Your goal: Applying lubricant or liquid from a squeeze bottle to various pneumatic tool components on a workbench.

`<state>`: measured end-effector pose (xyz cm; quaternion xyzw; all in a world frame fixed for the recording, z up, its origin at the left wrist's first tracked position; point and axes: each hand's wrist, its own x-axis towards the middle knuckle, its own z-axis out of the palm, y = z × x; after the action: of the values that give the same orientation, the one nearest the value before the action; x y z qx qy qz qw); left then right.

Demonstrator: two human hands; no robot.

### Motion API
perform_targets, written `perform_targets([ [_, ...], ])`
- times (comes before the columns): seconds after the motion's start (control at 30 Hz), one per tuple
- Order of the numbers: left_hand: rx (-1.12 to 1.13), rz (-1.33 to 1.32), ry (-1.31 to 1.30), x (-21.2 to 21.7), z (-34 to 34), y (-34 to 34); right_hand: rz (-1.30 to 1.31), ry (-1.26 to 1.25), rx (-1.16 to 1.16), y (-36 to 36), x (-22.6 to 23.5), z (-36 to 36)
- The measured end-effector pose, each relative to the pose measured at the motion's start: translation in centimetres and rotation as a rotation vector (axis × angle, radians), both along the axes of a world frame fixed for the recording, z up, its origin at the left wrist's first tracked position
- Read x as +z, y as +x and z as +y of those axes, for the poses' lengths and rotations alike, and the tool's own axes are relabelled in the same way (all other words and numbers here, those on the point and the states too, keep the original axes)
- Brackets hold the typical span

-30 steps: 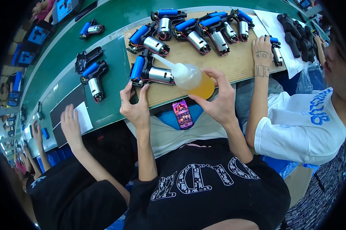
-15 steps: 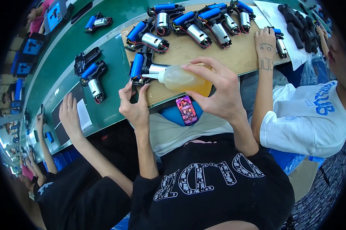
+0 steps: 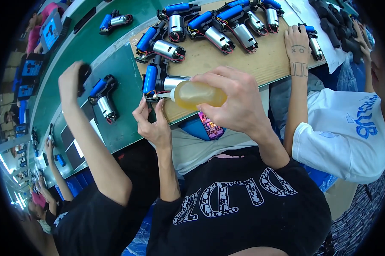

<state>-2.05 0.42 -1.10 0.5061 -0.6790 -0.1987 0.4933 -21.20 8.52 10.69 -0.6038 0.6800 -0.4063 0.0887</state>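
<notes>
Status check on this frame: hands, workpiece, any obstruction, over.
Right hand gripping clear squeeze bottle of amber liquid, nozzle at blue-and-silver motor assembly. Left hand steadying assembly's lower edge. Nothing blocking; a co-worker's raised hand off to the left.

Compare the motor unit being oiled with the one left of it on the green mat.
The oiled unit lies on the wooden board, steadied by the left hand, with the right hand tipping the oil bottle at it. The mat unit lies on the green mat, untouched. Both have a blue cylinder and a silver motor.
</notes>
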Motion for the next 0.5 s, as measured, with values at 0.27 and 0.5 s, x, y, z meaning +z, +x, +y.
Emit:
perform_targets([
  [0.27,0.008,-0.007,0.040,0.3,-0.1,0.1,-0.046,-0.010,-0.022,-0.1,-0.2,-0.1],
  [0.5,-0.010,0.018,0.052,0.7,0.0,0.0,-0.172,-0.032,-0.019,-0.7,-1.5,0.5],
])
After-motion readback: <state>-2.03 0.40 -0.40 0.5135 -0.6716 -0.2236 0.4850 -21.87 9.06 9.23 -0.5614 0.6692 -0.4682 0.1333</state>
